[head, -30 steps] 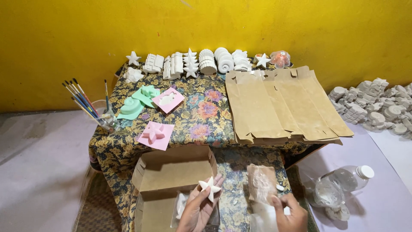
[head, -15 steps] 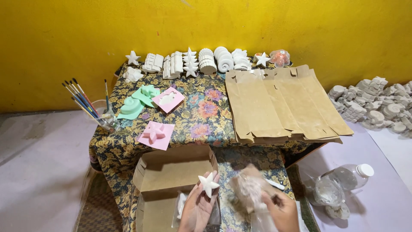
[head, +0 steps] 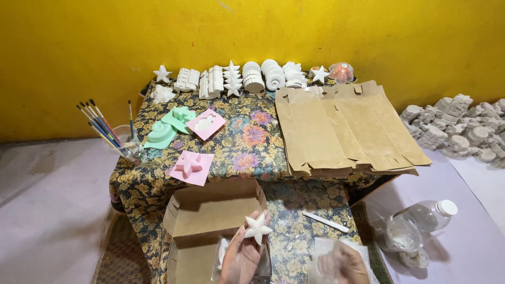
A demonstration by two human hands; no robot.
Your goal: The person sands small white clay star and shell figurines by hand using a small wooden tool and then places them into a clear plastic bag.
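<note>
At the bottom centre, the left hand [head: 243,256] holds a white plaster star [head: 258,227] in its fingertips over an open cardboard box [head: 210,210]. At lower right, the right hand [head: 342,263] sits inside a clear plastic bag [head: 323,252]; its grip cannot be made out.

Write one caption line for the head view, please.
Left hand holds a white star over a cardboard box; right hand is inside a clear bag.
</note>
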